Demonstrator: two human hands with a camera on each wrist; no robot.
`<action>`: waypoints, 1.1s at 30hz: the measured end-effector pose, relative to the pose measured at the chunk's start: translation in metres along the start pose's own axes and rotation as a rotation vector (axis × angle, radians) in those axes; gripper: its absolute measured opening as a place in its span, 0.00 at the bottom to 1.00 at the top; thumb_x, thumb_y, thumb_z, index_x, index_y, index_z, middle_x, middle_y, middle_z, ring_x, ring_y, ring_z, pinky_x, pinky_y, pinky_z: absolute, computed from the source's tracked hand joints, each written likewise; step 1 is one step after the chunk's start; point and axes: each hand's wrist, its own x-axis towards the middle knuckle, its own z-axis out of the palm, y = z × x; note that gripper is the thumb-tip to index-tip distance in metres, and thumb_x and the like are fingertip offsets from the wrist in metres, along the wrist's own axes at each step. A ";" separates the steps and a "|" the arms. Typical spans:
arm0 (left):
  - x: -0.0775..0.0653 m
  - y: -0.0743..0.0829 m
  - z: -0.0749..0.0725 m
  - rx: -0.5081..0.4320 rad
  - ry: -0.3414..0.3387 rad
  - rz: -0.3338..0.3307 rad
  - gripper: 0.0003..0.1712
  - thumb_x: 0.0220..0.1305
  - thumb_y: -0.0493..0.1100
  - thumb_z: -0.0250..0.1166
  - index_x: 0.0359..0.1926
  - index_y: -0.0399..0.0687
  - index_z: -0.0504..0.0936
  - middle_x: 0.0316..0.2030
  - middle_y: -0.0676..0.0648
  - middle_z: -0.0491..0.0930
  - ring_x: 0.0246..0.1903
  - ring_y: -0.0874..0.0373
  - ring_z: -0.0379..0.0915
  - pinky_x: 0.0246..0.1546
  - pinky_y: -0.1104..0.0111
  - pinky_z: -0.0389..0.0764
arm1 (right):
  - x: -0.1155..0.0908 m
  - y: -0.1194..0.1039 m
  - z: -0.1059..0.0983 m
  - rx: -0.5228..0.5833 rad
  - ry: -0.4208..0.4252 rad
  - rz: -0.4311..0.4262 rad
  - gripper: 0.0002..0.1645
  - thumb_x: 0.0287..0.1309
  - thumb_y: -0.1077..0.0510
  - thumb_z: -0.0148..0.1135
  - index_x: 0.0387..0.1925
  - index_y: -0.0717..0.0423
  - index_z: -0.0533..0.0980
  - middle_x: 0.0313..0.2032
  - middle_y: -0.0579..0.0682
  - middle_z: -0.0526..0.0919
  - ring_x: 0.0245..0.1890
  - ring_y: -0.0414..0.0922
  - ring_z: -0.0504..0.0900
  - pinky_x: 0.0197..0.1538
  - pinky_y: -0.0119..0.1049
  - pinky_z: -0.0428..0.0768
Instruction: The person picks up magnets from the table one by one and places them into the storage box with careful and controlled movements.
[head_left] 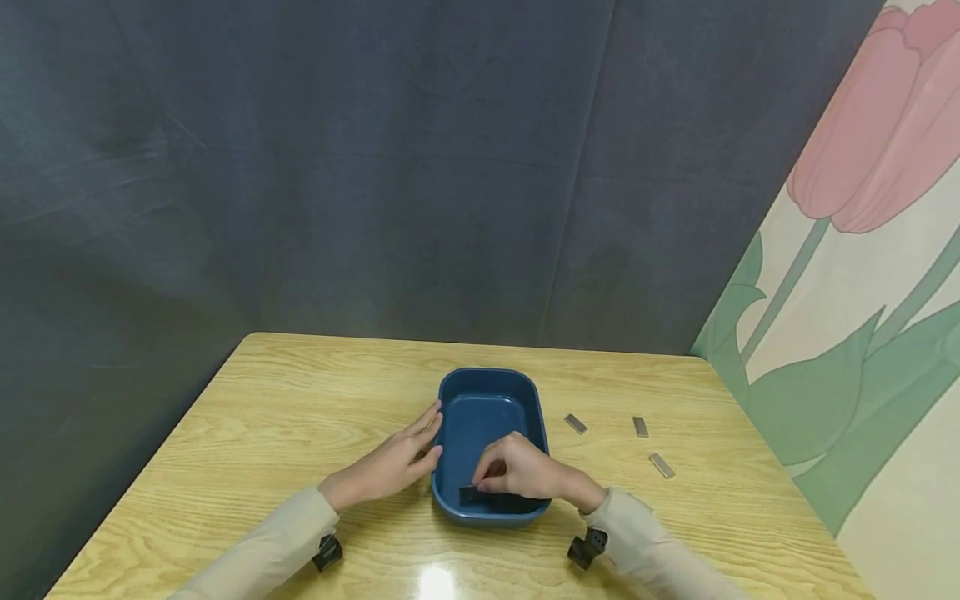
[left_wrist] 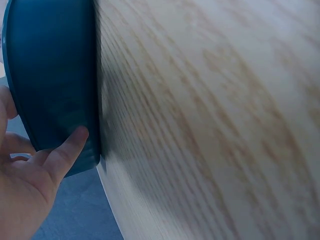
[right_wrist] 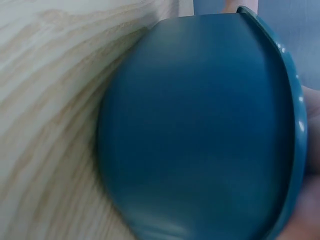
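R grip (head_left: 517, 469): thumb + fingertips pinched narrow on sm. blk piece (head_left: 468, 495), inside blue tray (head_left: 476, 417) at near end; rest of piece hard to see in shadow. L grip (head_left: 393, 467): fingers straight, touching tray's L outer wall. Tray sits on wood tabletop (head_left: 315, 408). R of tray, well apart from each other: 3 sm. gray pcs (head_left: 662, 465). Behind: dk curtain (head_left: 375, 167); far R, tulip mural (head_left: 862, 150).

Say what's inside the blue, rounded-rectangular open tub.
In the tub: a black, straight-edged object, pinched by the right hand. That hand covers some floor; the object's full shape is hidden.
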 end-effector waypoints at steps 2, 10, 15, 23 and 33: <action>0.000 0.000 0.000 0.001 0.001 0.002 0.33 0.79 0.44 0.50 0.73 0.28 0.53 0.77 0.38 0.40 0.70 0.48 0.54 0.63 0.58 0.69 | 0.001 0.005 0.003 -0.006 -0.008 0.003 0.05 0.57 0.70 0.69 0.34 0.61 0.87 0.34 0.46 0.87 0.32 0.30 0.83 0.35 0.25 0.82; 0.000 0.001 0.000 -0.004 0.000 0.000 0.33 0.79 0.44 0.50 0.73 0.28 0.53 0.77 0.38 0.40 0.71 0.48 0.51 0.63 0.57 0.69 | 0.008 0.003 0.006 -0.035 -0.029 -0.008 0.05 0.56 0.71 0.69 0.34 0.61 0.87 0.33 0.45 0.87 0.31 0.29 0.83 0.34 0.24 0.81; 0.000 0.001 0.000 0.000 -0.002 -0.006 0.33 0.79 0.45 0.50 0.73 0.28 0.53 0.77 0.38 0.40 0.71 0.48 0.52 0.62 0.57 0.70 | 0.012 0.001 0.009 -0.039 -0.036 -0.003 0.05 0.55 0.70 0.70 0.33 0.61 0.87 0.31 0.45 0.88 0.29 0.28 0.83 0.33 0.23 0.81; 0.000 0.001 0.000 -0.001 -0.005 -0.006 0.33 0.79 0.45 0.50 0.73 0.29 0.53 0.77 0.39 0.39 0.71 0.47 0.52 0.62 0.57 0.70 | 0.016 0.001 0.013 -0.031 -0.045 0.019 0.06 0.55 0.71 0.69 0.34 0.61 0.87 0.31 0.46 0.88 0.29 0.28 0.83 0.33 0.22 0.80; 0.000 0.001 -0.001 -0.002 -0.010 -0.003 0.33 0.79 0.44 0.50 0.73 0.29 0.52 0.77 0.38 0.39 0.72 0.47 0.49 0.63 0.56 0.69 | 0.018 0.003 0.018 -0.030 -0.054 0.058 0.06 0.56 0.72 0.69 0.34 0.61 0.86 0.31 0.47 0.88 0.30 0.28 0.83 0.35 0.22 0.80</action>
